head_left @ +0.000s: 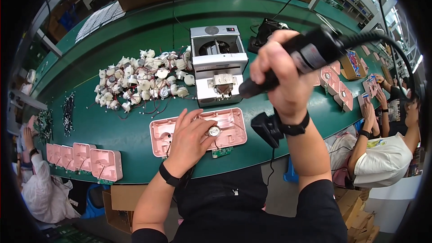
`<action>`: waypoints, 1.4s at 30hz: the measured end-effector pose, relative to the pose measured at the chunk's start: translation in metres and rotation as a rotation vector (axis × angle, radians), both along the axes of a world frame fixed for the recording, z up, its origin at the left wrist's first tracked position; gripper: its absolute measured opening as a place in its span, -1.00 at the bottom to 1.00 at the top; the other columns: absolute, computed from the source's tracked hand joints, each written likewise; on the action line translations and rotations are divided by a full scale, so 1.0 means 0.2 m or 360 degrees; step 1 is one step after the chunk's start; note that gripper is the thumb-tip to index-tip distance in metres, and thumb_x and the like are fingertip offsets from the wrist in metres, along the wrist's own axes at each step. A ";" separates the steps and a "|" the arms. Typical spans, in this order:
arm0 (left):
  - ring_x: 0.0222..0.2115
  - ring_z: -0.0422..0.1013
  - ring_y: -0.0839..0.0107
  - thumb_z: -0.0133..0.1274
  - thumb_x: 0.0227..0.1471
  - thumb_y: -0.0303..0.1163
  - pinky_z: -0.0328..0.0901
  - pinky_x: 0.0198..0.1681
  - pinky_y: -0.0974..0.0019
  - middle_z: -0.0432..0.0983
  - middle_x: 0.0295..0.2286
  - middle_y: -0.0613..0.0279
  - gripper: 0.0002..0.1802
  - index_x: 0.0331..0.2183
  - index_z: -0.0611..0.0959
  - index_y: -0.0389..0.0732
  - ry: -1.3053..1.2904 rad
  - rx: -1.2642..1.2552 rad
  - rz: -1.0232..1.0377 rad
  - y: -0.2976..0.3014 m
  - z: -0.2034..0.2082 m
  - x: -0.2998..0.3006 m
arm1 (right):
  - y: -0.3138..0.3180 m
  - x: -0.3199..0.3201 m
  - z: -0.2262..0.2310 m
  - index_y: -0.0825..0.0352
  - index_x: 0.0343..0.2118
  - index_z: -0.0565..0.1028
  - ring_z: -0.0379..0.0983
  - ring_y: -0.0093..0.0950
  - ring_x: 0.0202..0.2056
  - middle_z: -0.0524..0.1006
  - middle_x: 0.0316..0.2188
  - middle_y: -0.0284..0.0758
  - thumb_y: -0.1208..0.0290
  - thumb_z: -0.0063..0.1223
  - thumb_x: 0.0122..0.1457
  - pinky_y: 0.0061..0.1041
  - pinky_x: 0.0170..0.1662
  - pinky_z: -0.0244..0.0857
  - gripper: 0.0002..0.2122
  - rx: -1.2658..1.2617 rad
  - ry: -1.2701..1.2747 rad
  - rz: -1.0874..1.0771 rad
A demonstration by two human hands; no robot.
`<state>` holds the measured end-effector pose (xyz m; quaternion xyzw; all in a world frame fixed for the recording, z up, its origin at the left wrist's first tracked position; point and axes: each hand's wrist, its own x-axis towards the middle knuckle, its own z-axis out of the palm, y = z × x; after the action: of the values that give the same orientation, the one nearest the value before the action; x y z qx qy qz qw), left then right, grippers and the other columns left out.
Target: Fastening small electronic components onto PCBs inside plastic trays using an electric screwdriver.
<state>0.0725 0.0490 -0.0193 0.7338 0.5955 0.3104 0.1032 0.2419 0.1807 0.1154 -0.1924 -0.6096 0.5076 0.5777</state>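
Note:
My right hand [283,74] is wrapped around a black electric screwdriver [310,56], raised above the bench. The screwdriver's front end points toward the outlet of a grey screw feeder [218,67]; its tip cannot be made out. My left hand [189,139] rests over a pink plastic housing [236,128] lying open side up at the bench's near edge. Thumb and fingertips grip a small round motor [214,131] with a metal face, inside the housing. A green circuit board [222,153] sticks out from the housing's near edge.
A heap of white motors with wires [144,78] lies left of the feeder. Pink housings [105,164] line the left edge, and more pink housings [344,96] lie at right. Co-workers sit on both sides. The screwdriver's black cable [387,40] arcs to the right.

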 end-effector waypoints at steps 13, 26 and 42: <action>0.05 0.32 0.16 0.30 -0.17 -0.39 0.03 0.27 -0.05 0.56 -0.25 0.21 -0.61 -0.19 0.67 -0.14 -0.0070 -0.0009 0.0013 -0.02 -0.02 -0.02 | -0.05 -0.09 -0.02 0.37 -0.37 0.36 0.32 -0.54 -0.69 0.37 -0.66 -0.36 0.44 0.07 0.18 -0.51 -0.55 0.27 -0.85 -0.0130 -0.0249 0.0075; 0.05 0.33 0.18 0.32 -0.22 -0.42 0.06 0.26 -0.05 0.55 -0.28 0.25 -0.63 -0.24 0.66 -0.11 -0.0121 0.0040 0.0006 -0.01 -0.03 -0.01 | -0.28 -0.03 -0.29 0.35 -0.21 0.25 0.30 -0.50 -0.66 0.36 -0.64 -0.31 0.50 0.03 0.19 -0.48 -0.53 0.29 -0.80 -0.0113 -0.0183 0.0216; 0.01 0.35 0.17 0.33 -0.25 -0.42 0.10 0.23 -0.06 0.54 -0.30 0.28 -0.61 -0.25 0.67 -0.10 -0.0122 0.0050 0.0039 -0.01 -0.02 0.00 | -0.29 -0.09 -0.33 0.36 -0.24 0.25 0.35 -0.56 -0.61 0.42 -0.61 -0.30 0.57 0.04 0.14 -0.54 -0.49 0.32 -0.79 0.0012 -0.0251 0.0219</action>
<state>0.0717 0.0465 -0.0236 0.7155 0.5951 0.3489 0.1105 0.2246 0.1228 0.0489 -0.1874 -0.6669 0.5269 0.4924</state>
